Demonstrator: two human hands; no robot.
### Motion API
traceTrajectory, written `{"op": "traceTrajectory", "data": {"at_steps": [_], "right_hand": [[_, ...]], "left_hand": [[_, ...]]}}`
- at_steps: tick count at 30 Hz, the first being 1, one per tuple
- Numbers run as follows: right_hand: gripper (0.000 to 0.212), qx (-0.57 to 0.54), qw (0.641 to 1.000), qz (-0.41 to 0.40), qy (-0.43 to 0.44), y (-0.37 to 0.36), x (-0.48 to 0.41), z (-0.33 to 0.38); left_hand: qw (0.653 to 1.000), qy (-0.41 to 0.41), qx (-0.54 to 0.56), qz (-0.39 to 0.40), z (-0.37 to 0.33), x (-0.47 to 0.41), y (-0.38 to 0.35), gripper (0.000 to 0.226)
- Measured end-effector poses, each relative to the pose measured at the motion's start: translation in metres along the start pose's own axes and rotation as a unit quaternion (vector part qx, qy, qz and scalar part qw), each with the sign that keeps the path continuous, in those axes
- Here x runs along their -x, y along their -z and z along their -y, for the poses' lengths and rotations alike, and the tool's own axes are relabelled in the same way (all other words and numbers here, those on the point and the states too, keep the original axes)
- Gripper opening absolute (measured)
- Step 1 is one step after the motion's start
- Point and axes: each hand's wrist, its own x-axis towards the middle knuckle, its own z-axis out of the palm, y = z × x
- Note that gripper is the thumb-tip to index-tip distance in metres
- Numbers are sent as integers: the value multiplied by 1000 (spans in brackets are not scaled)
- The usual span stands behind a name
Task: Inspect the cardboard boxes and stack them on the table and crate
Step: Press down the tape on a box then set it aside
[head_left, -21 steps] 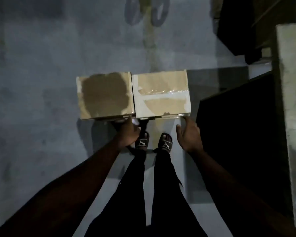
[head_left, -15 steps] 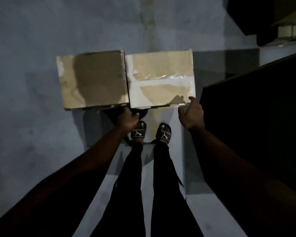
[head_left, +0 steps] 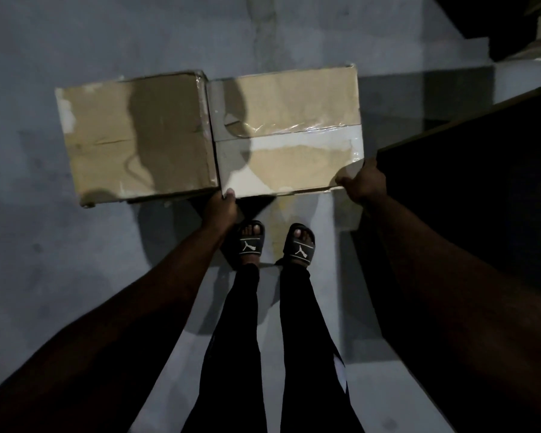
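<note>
Box (head_left: pixel 294 120) corners held: L hand (head_left: pixel 221 207), R hand (head_left: pixel 361 182); 2nd box (head_left: pixel 132 135) abuts left.

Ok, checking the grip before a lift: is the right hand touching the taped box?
Touching. The head view shows the right hand curled over the near right corner of the taped box, with no gap between them.

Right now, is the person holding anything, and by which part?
The taped cardboard box, by its two near corners: the left hand grips the near-left corner, the right hand the near-right one.
</note>
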Motion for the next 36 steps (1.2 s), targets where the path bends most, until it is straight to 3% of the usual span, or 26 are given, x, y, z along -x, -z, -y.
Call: {"op": "traceTrajectory", "data": {"at_steps": [4, 10, 17, 23, 27, 31, 36], "right_hand": [[73, -32, 999, 13, 9, 12, 13, -9], [65, -103, 995, 12, 9, 60, 68, -39], [60, -188, 980, -66, -9, 165, 158, -32], [60, -264, 950, -169, 1, 249, 236, 3], [63, -293, 927, -232, -15, 293, 274, 6], [63, -327, 897, -293, -55, 326, 299, -29], [65, -384, 844, -349, -134, 339, 330, -124]], "left_hand": [[999, -14, -18, -34, -3, 22, -4, 54], [996, -42, 43, -66, -29, 83, -2, 72], [986, -159, 33, -48, -126, 181, 38, 60], [942, -330, -19, -64, -228, 267, 94, 58], [912, -407, -18, -35, -287, 308, 105, 59], [885, -465, -30, 19, -329, 343, 71, 58], [841, -523, -82, 111, -346, 397, -12, 55]]}}
